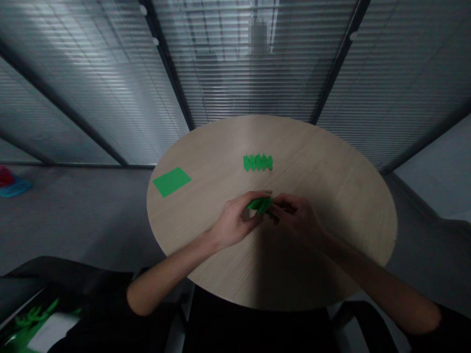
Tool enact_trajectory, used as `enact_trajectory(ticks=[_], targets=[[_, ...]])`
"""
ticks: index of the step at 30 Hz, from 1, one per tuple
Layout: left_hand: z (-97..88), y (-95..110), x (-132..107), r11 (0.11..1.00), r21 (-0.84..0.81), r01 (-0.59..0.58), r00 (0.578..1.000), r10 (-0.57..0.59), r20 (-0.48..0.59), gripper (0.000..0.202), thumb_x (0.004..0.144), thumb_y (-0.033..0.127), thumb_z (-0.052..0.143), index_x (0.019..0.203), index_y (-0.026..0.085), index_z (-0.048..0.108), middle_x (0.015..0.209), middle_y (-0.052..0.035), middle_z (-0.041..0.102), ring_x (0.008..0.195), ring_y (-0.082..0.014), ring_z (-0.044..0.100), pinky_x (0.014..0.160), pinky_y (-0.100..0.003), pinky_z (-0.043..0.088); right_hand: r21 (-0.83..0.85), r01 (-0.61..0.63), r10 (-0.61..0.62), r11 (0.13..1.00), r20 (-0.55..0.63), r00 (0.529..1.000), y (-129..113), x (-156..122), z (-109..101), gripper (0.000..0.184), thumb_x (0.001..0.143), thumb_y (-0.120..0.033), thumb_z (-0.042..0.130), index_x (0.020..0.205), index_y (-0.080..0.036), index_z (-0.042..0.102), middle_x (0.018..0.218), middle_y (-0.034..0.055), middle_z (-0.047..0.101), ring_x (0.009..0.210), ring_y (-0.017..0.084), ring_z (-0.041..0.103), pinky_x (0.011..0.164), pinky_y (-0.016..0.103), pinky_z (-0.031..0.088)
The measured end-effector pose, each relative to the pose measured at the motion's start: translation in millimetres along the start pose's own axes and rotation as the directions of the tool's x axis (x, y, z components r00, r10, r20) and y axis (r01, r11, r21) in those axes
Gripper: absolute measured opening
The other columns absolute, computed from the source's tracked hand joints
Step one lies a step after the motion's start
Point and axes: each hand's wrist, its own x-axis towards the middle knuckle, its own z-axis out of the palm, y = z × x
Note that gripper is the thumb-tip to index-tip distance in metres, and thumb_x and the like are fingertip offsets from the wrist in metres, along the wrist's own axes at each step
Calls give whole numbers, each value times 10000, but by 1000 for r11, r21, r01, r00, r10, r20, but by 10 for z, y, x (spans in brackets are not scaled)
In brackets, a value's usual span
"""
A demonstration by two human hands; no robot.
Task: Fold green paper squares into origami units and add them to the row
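My left hand (235, 220) grips a folded piece of green paper (259, 203) between thumb and fingers, just above the middle of the table. From the other side, the fingertips of my right hand (294, 213) close on the paper's right end; some of them are in shadow. Just beyond my hands lies a pleated strip of green paper (257, 162) with a zigzag outline. A flat sheet of green paper (172, 182) rests near the table's left edge.
The round wooden table (324, 162) stands before glass partitions with blinds (239, 88). Black chair armrests (358, 314) flank me. At the lower left are green scraps (35, 316) and a white item (53, 332). A red and blue object (14, 186) lies on the floor.
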Motion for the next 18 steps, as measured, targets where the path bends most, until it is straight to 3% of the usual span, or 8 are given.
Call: enact_trajectory(ticks=[7,18], targets=[[8,42,12,999,-1,-41,999,41,29,469,869,89,621,1327,182,583,1324,-128,688,1183,-246,683,1013,-418,559,-24,17,-18,1000,-34,999,33,-10,-2,342,864,-516,712,804,-186,649,649,-11,611,539,106,564,494,224,464],[13,18,-3,998,6,-57,997,56,49,501,859,67,620,1347,174,574,1342,-142,675,1203,-257,673,1027,-442,553,10,-11,11,1000,3,1000,5,-1,-3,206,865,-386,724,834,-183,705,709,9,666,569,113,599,522,234,501]])
